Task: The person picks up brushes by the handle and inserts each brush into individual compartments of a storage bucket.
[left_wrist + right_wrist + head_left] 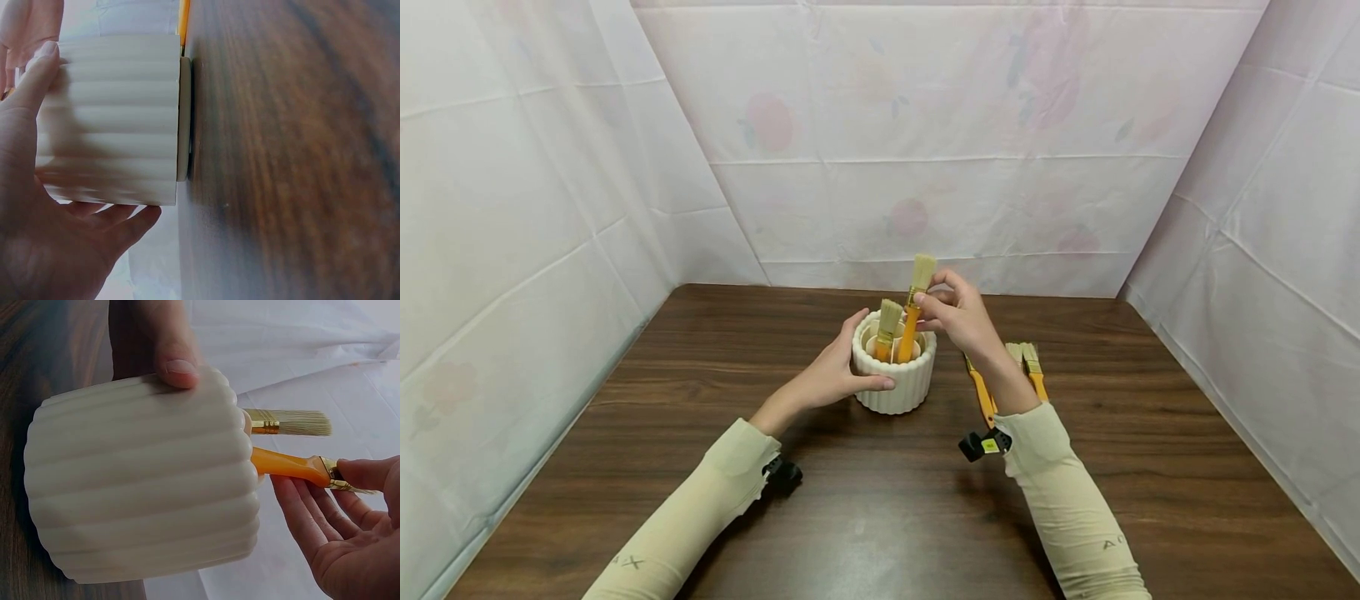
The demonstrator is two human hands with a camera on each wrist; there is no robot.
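Counter [880,517]: dark wood, walled by white sheeting [925,167] at 9, 12 and 3 o'clock. Open room only toward 6 o'clock, near the person.

Ribbed white cup [895,375] stands upright mid-counter, a little toward 12. Left hand [831,375] grips its wall from 9 o'clock; thumb across the near face, fingers round the far side. Left wrist view confirms: cup base flat on the wood, palm and fingers wrapped on the ribs.

Right hand [958,317] sits at 2 o'clock of the cup, above the rim, pinching the taller brush [913,312] at its metal ferrule. Orange handle points down into the cup, bristles up. Right wrist view shows the handle already past the rim.

Shorter brush [886,329] already stands in the cup, just beside the held one, at its 9 o'clock.

Two spare brushes [1026,367] lie flat on the counter at 3 o'clock of the cup, partly hidden by the right forearm.

Judgement: step in hand is seating the held brush in the cup. Next move calls for lowering it straight and letting go without knocking its neighbour. Cup looks divided inside; which slot, cannot tell. Clear path from the cup to the spare brushes at 3 o'clock.
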